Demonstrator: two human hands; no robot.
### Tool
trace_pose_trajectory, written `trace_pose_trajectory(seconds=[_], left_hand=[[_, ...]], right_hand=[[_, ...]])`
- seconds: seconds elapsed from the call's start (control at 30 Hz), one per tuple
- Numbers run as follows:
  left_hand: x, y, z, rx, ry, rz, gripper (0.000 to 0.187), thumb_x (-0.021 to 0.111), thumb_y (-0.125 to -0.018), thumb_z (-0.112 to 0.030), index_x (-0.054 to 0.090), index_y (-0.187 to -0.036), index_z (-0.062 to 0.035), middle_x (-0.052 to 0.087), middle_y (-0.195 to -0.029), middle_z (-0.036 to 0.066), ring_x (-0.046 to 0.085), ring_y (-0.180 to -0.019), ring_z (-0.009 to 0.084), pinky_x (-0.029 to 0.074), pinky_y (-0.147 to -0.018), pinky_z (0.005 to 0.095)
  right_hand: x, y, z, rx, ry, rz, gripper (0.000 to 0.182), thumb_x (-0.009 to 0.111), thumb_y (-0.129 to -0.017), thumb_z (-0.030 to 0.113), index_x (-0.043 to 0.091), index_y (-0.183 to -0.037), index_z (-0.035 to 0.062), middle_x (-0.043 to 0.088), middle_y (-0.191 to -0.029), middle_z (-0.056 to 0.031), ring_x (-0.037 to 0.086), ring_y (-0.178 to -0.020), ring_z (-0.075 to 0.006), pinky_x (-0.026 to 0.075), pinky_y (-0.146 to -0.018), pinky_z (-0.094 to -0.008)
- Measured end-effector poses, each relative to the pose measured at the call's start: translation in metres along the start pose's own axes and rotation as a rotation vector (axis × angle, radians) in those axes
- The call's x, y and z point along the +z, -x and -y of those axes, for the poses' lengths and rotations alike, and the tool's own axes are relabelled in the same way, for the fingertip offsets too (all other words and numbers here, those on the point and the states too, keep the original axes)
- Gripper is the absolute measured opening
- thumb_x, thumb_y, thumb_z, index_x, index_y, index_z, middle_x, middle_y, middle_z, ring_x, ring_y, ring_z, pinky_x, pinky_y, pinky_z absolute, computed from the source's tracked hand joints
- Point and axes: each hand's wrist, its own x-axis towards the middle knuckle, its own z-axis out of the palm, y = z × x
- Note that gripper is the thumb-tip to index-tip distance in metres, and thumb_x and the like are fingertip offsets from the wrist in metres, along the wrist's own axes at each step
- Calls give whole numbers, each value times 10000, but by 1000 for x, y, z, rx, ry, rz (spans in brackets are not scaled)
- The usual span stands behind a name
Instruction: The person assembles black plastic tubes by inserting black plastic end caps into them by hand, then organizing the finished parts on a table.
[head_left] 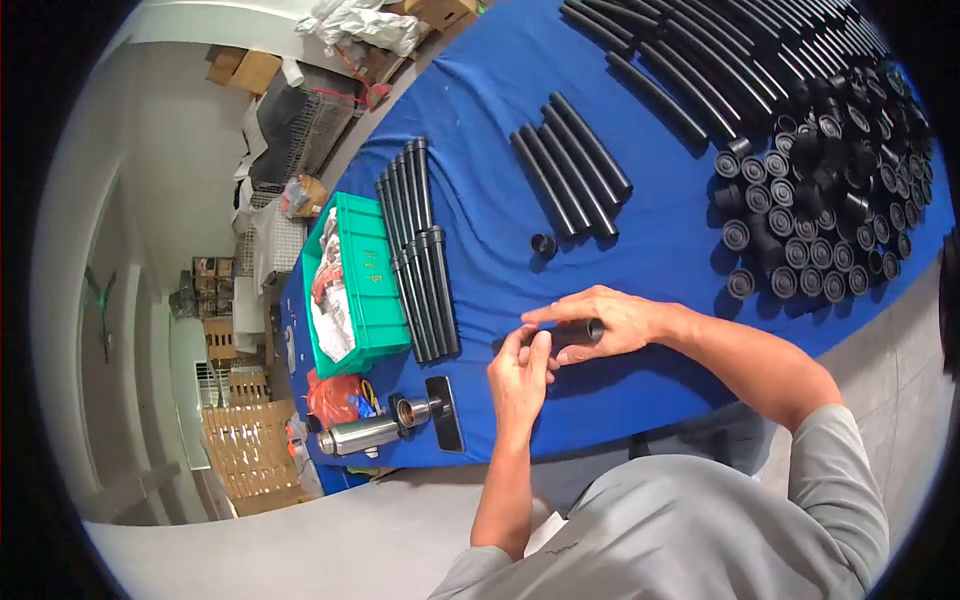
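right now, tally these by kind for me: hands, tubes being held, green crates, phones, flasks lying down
Hands (left hand, right hand): 2
Held tube: 1
Green crate: 1
Phone: 1
Lying flask: 1
Total: 6

Blue worktop (480,100), solid colour! Black tube (568,334) above it, toward near edge. More black: rods (657,98) toward far right corner, caps (736,235) nearer right, concentric rings (834,287) patterning faces! Left edge: bright green crate (365,305); near left corner: silver flask (360,436), orange-red bag (335,398).
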Motion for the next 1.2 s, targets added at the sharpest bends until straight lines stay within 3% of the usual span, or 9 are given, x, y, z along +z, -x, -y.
trace_pose_trajectory(seconds=[0.07,0.2,0.23,0.47,0.53,0.6,0.73,0.97,1.2], left_hand=[[-3,4,3,187,-141,-49,460,750,-972,-245,623,-1317,30,676,-688,46,600,-586,79,497,-550,263],[-11,-7,7,755,-574,-189,631,862,-810,-134,592,-1366,-9,695,-1100,136,682,-935,218,550,-848,368],[-8,-8,7,720,-577,-155,599,868,-757,-78,611,-1295,-21,635,-1250,159,650,-1076,272,517,-955,407],[-20,-17,21,174,7,265,375,861,-799,-78,638,-1091,-1,728,-1033,73,687,-946,180,547,-858,336],[-26,-18,26,221,-20,333,317,848,-856,-149,675,-1072,6,727,-964,39,667,-909,133,538,-825,304],[-32,-14,26,82,32,407,314,830,-892,-198,691,-1091,2,723,-949,36,660,-905,131,532,-822,299],[-36,-16,25,238,-41,433,341,798,-925,-248,699,-1126,9,686,-978,16,638,-878,143,521,-802,306],[-29,-6,29,87,42,353,456,911,-772,-113,598,-1094,-34,657,-1012,39,613,-925,130,507,-858,303],[-44,-11,31,89,97,474,400,874,-843,-257,669,-1079,-7,653,-1028,46,612,-961,146,503,-854,308]], right_hand=[[0,-1,2,25,-25,13,620,798,-894,362,619,-1390,37,719,-1222,-194,704,-1110,-354,555,-937,-435],[1,1,-2,56,-42,-37,575,805,-884,348,649,-1345,42,757,-1109,-170,733,-1024,-338,567,-890,-436],[0,2,-2,73,-52,-44,560,807,-880,338,656,-1335,48,765,-1078,-163,741,-996,-332,570,-876,-435],[-11,1,9,184,-113,66,370,792,-830,260,684,-1129,71,769,-948,-122,742,-864,-293,562,-790,-410],[-9,1,10,225,-126,112,357,789,-813,251,673,-1094,64,764,-931,-116,737,-842,-285,561,-784,-407],[-9,1,10,222,-143,150,413,780,-798,230,697,-1168,66,757,-963,-134,728,-883,-295,556,-820,-414],[-6,2,3,161,-139,177,481,769,-787,211,704,-1243,69,759,-1060,-155,723,-955,-306,551,-875,-418],[-8,1,8,205,-170,250,525,736,-811,78,680,-1332,110,758,-1034,-126,697,-861,-282,533,-813,-402],[-3,0,9,210,-196,281,517,728,-837,49,664,-1349,95,759,-1069,-137,712,-902,-283,539,-834,-404]])
